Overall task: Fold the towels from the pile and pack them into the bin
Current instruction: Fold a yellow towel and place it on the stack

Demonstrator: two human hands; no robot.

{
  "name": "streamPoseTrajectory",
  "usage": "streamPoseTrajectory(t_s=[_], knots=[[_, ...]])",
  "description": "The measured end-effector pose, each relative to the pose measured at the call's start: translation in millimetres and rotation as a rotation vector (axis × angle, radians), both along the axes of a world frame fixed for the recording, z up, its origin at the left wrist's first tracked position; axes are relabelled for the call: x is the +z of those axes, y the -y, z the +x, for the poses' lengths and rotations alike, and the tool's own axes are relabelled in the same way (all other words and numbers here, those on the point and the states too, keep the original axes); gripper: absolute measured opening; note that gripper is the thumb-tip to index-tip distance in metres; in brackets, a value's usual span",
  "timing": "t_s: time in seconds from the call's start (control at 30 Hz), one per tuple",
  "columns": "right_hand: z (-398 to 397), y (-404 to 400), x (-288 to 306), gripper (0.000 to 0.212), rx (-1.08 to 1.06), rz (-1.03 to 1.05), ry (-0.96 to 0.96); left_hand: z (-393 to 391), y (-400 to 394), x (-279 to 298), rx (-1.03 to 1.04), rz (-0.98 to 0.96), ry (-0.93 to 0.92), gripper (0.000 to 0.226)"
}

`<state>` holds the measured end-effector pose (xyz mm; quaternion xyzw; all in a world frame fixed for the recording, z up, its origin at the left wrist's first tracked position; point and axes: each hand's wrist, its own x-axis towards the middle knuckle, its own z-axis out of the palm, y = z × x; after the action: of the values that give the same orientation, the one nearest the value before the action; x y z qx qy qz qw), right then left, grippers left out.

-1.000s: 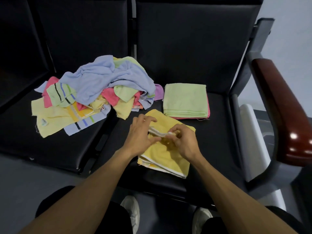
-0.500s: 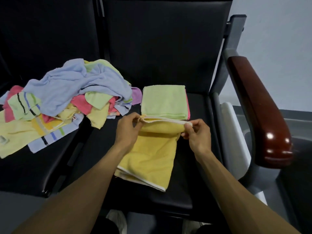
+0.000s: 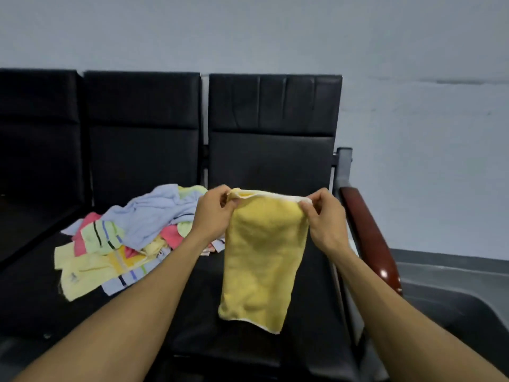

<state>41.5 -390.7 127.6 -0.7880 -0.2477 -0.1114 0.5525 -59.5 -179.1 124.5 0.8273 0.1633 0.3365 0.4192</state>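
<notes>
Head view, the only one. Yellow towel (image 3: 263, 260) held up in the air over the right-hand black seat (image 3: 242, 343), hanging lengthwise, doubled, white-trimmed bottom edge clear of the cushion. Left hand (image 3: 213, 213) pinching the top left corner, thumb against curled fingers; right hand (image 3: 326, 219) pinching the top right corner the same way, white hem stretched taut between the two. Fold on this towel judged partway: halved, not yet brought down to a packable square. Pile of unfolded towels (image 3: 132, 238) lying on the middle seat, just left of the left forearm: pale blue one on top, pink, light green with dark stripes, pale yellow, a white one with coloured stripes at the near edge. Several pieces remaining there, exact count not readable from the tangle. No folded stack visible now; possibly hidden behind the raised towel, cannot tell. Dark grey edge at lower right (image 3: 451, 304), beyond the wooden armrest (image 3: 369, 238): perhaps the bin, not certain, contents out of sight. Judgement: early to middle of the task, with most of the folding left and nothing seen packed.
</notes>
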Motion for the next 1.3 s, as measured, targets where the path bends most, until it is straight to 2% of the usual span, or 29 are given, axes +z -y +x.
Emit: streamPoseTrajectory(t_s=[0.1,0.2,0.37,0.53,0.63,0.8,0.97,1.07,1.2,1.3], knots=[[-18,12,38,0.015,-0.007,0.011,0.099,-20,8,37,0.03,0.047,0.08,0.018],[-35,23,52,0.015,0.015,-0.013,0.121,-40,17,52,-0.016,0.078,0.023,0.018],[-54,35,51,0.015,-0.01,-0.028,0.127,-66,37,51,-0.131,0.014,-0.038,0.018],[-56,31,40,0.011,-0.051,0.079,0.082,-59,42,39,-0.139,-0.107,0.048,0.023],[-44,23,15,0.01,-0.048,0.086,0.022,-43,35,13,-0.094,-0.131,0.004,0.023],[-15,11,-59,0.012,-0.051,0.007,-0.105,-14,22,-64,0.001,-0.138,-0.162,0.022],[14,-6,-124,0.017,-0.073,-0.061,-0.172,7,9,-127,0.089,-0.056,-0.246,0.012],[29,-16,-156,0.017,-0.094,-0.149,-0.213,17,2,-154,0.164,-0.036,-0.311,0.015],[40,-29,-187,0.018,-0.044,-0.462,-0.278,32,-6,-180,0.093,-0.101,-0.482,0.017],[46,-35,-192,0.017,0.012,-0.491,-0.36,35,-8,-188,-0.035,-0.317,-0.523,0.016]])
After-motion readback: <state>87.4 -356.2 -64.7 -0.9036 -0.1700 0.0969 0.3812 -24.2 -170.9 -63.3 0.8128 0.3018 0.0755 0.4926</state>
